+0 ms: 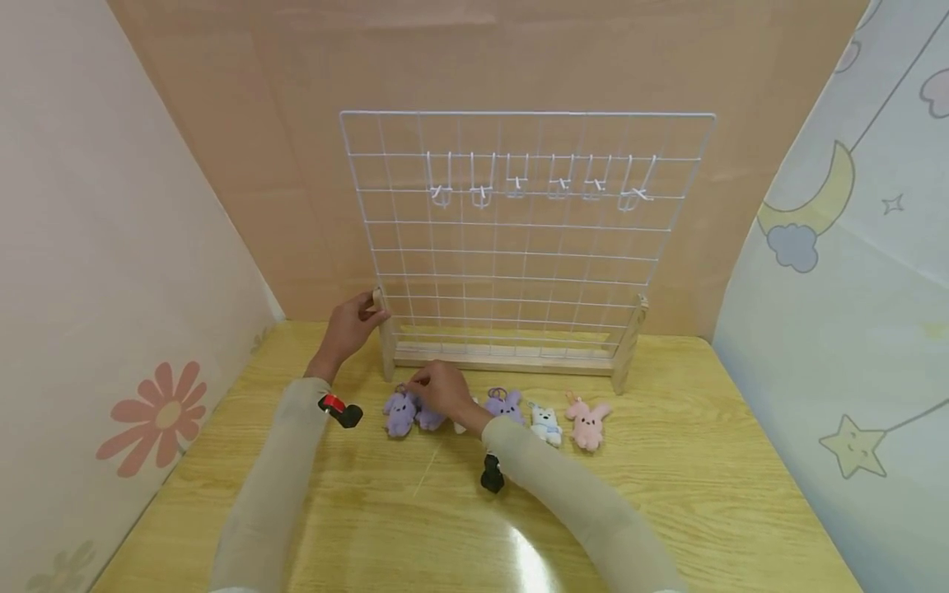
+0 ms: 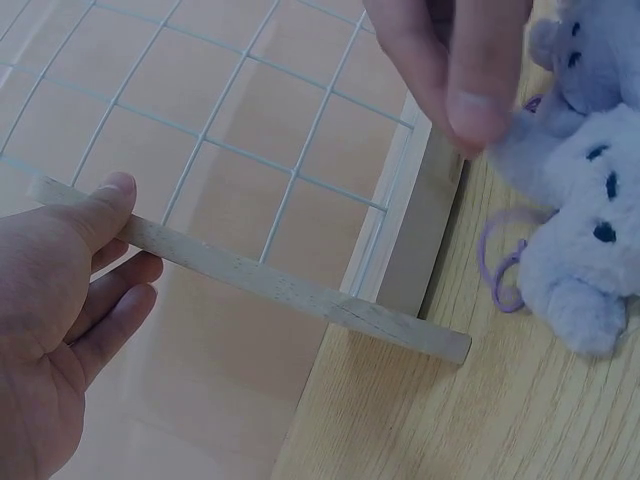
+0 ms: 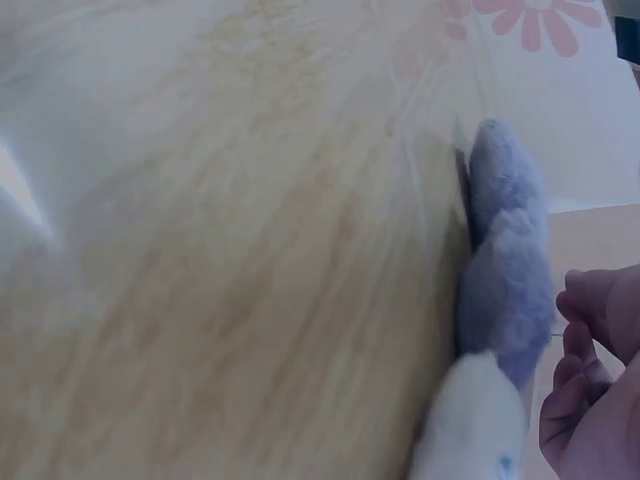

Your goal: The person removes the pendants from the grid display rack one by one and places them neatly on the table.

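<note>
My left hand (image 1: 348, 329) grips the top of the left wooden upright (image 2: 250, 270) of a white wire grid rack (image 1: 526, 239). My right hand (image 1: 443, 389) hovers over the left end of a row of plush keychains, thumb and forefinger tips close together. They are right by the ear of the leftmost purple plush keychain (image 1: 400, 414); I cannot tell whether they pinch anything. A second purple plush keychain (image 1: 430, 418) lies beside it, partly under the hand. In the left wrist view, the leftmost plush's purple ring (image 2: 502, 285) lies on the table.
Further right lie a white plush mostly hidden by my right arm, another purple plush (image 1: 506, 405), a white bear plush (image 1: 546, 425) and a pink bunny plush (image 1: 588, 425). Several white hooks (image 1: 516, 183) hang high on the grid. Walls enclose the wooden table (image 1: 385, 511).
</note>
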The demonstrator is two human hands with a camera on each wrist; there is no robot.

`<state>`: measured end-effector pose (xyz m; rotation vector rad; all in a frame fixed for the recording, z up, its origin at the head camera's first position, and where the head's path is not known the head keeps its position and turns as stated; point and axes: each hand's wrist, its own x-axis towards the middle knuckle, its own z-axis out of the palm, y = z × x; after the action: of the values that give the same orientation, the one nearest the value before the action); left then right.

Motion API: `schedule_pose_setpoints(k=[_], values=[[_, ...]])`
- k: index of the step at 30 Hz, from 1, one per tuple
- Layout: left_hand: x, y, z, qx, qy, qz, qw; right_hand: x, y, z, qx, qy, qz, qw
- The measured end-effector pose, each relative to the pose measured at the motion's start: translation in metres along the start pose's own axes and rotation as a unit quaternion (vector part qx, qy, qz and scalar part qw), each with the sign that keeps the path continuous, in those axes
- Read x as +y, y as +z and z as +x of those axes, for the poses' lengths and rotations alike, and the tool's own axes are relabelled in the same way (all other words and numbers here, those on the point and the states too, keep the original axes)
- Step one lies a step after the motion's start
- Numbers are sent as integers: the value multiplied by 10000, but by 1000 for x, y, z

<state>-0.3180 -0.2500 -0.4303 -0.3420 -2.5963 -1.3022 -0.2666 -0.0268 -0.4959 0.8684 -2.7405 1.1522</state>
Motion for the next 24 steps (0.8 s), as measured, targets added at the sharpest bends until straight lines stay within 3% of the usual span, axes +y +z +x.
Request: schedule_pose_setpoints(k=[11, 19, 24], values=[[3, -3, -3, -29, -17, -11, 10000, 7, -43, -16, 20, 208, 867, 9960], [-3, -8, -8, -3, 50, -70, 10000, 15, -86, -34, 651, 144, 1166, 9909], [-3, -13, -20, 103, -32, 11, 9999, 27, -122, -56, 1191, 139, 979, 9879]])
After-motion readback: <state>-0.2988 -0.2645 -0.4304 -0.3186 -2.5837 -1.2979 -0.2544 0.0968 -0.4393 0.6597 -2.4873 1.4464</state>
